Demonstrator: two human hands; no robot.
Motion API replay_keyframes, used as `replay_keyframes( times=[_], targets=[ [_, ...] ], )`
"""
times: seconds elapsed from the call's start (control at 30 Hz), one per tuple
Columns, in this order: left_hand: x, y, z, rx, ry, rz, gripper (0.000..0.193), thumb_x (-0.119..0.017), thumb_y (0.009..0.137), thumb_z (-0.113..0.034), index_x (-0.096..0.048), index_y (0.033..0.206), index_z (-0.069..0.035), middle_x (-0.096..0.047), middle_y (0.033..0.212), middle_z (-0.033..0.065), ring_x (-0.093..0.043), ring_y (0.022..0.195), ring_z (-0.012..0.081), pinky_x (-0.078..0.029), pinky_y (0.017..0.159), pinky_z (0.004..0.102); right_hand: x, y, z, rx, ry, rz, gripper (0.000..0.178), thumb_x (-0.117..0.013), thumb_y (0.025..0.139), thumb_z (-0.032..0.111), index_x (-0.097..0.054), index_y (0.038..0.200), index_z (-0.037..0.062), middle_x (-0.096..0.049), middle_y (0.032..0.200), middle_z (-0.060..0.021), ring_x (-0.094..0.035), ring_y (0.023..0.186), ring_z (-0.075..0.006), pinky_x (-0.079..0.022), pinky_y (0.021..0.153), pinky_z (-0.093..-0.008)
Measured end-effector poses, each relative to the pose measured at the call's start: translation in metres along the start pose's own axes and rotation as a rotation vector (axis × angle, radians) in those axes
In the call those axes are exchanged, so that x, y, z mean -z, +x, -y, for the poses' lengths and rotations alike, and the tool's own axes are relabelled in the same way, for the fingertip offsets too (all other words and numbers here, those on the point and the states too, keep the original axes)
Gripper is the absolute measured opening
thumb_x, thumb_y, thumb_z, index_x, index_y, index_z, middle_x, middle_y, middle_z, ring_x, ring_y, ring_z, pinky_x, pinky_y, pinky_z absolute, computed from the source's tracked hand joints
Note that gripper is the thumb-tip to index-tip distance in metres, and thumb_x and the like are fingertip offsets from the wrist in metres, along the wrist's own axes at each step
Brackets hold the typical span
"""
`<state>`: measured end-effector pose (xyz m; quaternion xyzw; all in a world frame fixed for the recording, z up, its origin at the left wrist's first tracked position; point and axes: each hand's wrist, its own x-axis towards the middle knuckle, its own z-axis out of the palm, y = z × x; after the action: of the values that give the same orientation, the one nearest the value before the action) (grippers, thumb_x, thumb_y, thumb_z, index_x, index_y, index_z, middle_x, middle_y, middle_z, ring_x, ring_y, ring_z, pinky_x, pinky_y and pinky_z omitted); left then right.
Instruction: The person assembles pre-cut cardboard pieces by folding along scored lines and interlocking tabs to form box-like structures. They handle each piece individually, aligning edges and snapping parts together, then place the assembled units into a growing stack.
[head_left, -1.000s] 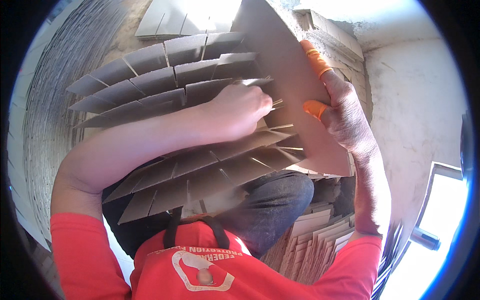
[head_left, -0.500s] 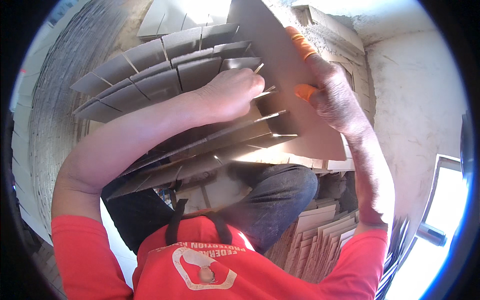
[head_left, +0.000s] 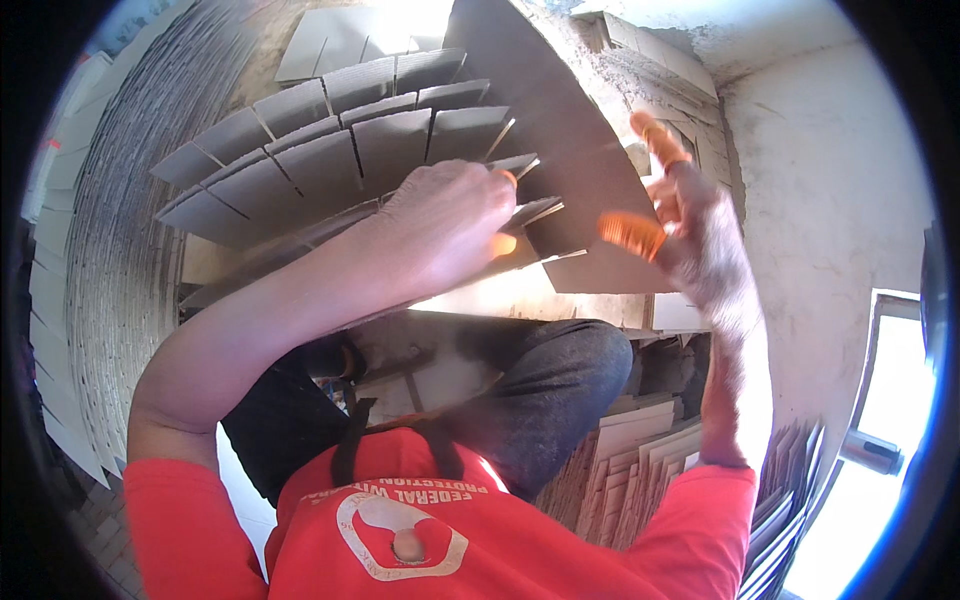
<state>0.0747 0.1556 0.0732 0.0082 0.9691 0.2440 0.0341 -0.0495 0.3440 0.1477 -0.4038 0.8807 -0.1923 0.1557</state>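
Observation:
Several grey cardboard strips with slots (head_left: 390,145) stand on edge in front of me, fanned out in rows. My left hand (head_left: 455,215) reaches across them, its fingers closed on the right end of a slotted cardboard strip; orange covers show on its fingertips. Across the right ends of the rows stands a broad flat cardboard sheet (head_left: 560,140), tilted. Beside its right edge is my right hand (head_left: 690,225), open and holding nothing, its orange-covered thumb and forefinger spread. The thumb overlaps the sheet in view; whether it touches cannot be made out.
At the left rises a long, dense stack of cardboard pieces (head_left: 130,170). More slotted cardboard (head_left: 335,45) lies at the far side. Cardboard pieces (head_left: 640,460) stand packed by my right knee (head_left: 580,365). A pale wall (head_left: 810,190) and a bright opening (head_left: 850,510) are at the right.
My right hand has let go of the cardboard sheet's edge and opened, moving slightly right. My left hand has shifted slightly down and left, and the lower strips have swung up from my lap.

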Motion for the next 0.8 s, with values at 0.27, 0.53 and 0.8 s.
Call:
replay_keyframes(
  times=[0.27, 0.53, 0.8],
  targets=[
    [-0.040, 0.026, 0.016, -0.175, -0.040, -0.127, 0.006, -0.059, 0.071, 0.006, -0.064, 0.068, 0.004, -0.064, 0.073, 0.0242, -0.068, 0.075, 0.0397, -0.057, 0.068, 0.0468, -0.035, -0.036, -0.020, 0.079, 0.259, -0.081, 0.083, -0.060, 0.081, -0.012, -0.032, 0.154, 0.0132, -0.053, 0.143, -0.0126, -0.054, 0.124, -0.0209, -0.041, 0.105, -0.0323],
    [-0.043, 0.029, 0.013, -0.145, -0.074, -0.070, 0.006, -0.060, 0.074, 0.005, -0.063, 0.068, 0.006, -0.064, 0.072, 0.0238, -0.067, 0.075, 0.0396, -0.055, 0.073, 0.0474, -0.025, -0.018, -0.028, 0.127, 0.179, -0.113, 0.088, -0.053, 0.076, -0.018, -0.033, 0.154, 0.0175, -0.069, 0.105, -0.0088, -0.060, 0.076, -0.0109, -0.053, 0.072, -0.0264],
    [-0.038, 0.033, 0.021, -0.164, -0.042, -0.117, 0.004, -0.059, 0.070, 0.006, -0.062, 0.068, 0.004, -0.063, 0.070, 0.0230, -0.067, 0.073, 0.0398, -0.056, 0.067, 0.0468, -0.044, -0.025, -0.029, 0.135, 0.189, -0.065, 0.082, -0.052, 0.080, -0.015, -0.030, 0.150, 0.0201, -0.066, 0.096, -0.0089, -0.055, 0.063, -0.0104, -0.050, 0.055, -0.0254]
  ],
)
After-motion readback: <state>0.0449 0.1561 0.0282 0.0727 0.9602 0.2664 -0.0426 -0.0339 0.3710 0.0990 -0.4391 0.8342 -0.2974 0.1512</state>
